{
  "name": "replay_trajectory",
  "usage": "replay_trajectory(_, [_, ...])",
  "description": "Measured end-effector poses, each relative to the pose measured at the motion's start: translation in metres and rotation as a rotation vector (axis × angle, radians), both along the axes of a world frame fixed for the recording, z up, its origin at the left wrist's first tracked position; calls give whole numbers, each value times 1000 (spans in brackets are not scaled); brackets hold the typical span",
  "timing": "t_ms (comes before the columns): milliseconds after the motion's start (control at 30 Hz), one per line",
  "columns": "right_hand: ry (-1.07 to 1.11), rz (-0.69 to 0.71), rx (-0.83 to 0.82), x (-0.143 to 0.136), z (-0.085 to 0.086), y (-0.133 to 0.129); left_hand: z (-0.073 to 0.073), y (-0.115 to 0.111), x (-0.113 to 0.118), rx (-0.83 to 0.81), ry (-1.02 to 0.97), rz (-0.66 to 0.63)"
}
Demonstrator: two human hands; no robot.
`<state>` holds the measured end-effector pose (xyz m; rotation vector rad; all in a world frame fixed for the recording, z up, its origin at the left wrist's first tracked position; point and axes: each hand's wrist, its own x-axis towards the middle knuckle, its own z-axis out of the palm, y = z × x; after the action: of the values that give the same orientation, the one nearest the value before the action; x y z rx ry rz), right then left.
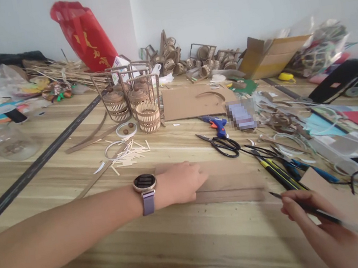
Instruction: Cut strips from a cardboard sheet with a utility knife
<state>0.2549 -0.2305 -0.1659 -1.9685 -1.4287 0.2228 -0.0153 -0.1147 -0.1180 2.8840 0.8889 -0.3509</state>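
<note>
A strip of brown cardboard [230, 182] with dark lines along it lies on the wooden table. My left hand [180, 182], wearing a watch [145, 182] on its wrist, presses on the cardboard's left part; its fingers are bent and close together. To the right of the strip, my right hand [322, 220] is closed around a dark pen [330, 216]. The pen's tip points left, close to the strip's right end and apart from it. Another cardboard piece [320, 188] lies partly behind my right hand.
Black scissors [225, 146], a blue glue gun [219, 126] and a yellow-black cutter [278, 172] lie beyond the strip. Small sticks [131, 153] and woven baskets [148, 117] are at the centre left. A cardboard sheet [191, 102] and a red bag [92, 39] stand farther back.
</note>
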Motion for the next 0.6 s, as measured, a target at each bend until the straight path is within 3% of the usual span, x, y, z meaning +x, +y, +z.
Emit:
replay_trajectory(133, [-79,44,-6,2,4,-1,-10,20,-8,81,-45,82])
replay_trajectory(300, [-356,290,3,6,13,22,-21,37,-18,170,-93,196])
replay_trajectory(367, [-544,359,-8,-4,23,43,-22,32,-19,208,-110,233])
replay_trajectory(467, [-852,402,-286,-32,42,83,-23,15,-18,224,-149,273])
replay_trajectory(600, [-901,489,-384,-80,53,138,-30,-6,-15,126,-238,280])
